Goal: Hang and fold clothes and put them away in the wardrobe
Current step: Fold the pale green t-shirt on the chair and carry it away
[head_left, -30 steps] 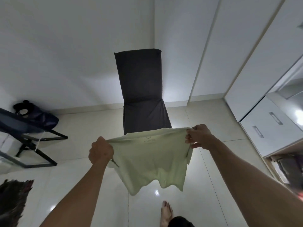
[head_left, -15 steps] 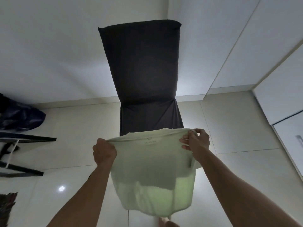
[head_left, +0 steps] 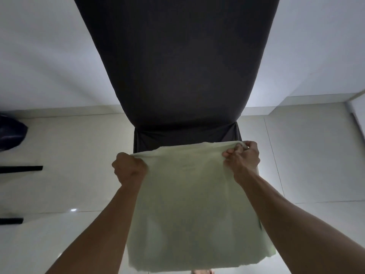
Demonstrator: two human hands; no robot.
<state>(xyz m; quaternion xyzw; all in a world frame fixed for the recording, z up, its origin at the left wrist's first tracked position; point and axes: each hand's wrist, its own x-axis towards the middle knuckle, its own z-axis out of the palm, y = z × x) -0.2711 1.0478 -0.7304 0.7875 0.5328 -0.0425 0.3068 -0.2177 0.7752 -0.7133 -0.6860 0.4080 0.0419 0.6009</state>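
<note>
A pale green T-shirt (head_left: 189, 204) hangs spread between my two hands, its top edge stretched level and its hem dangling near the bottom of the view. My left hand (head_left: 129, 169) grips the shirt's upper left corner in a fist. My right hand (head_left: 244, 158) pinches the upper right corner with curled fingers. The shirt's top edge sits just in front of the seat of a chair with a dark grey cover (head_left: 177, 66), which fills the upper middle of the view. No wardrobe shows.
The chair stands on a glossy pale tiled floor (head_left: 59, 159) against a white wall (head_left: 45, 52). A dark bag (head_left: 10, 133) and black frame bars (head_left: 21, 169) lie at the left edge. A toe shows under the shirt's hem (head_left: 200, 271).
I have come much closer to the chair, which now fills the upper view. The shirt stays held by both hands at its top corners, now hanging straighter.
</note>
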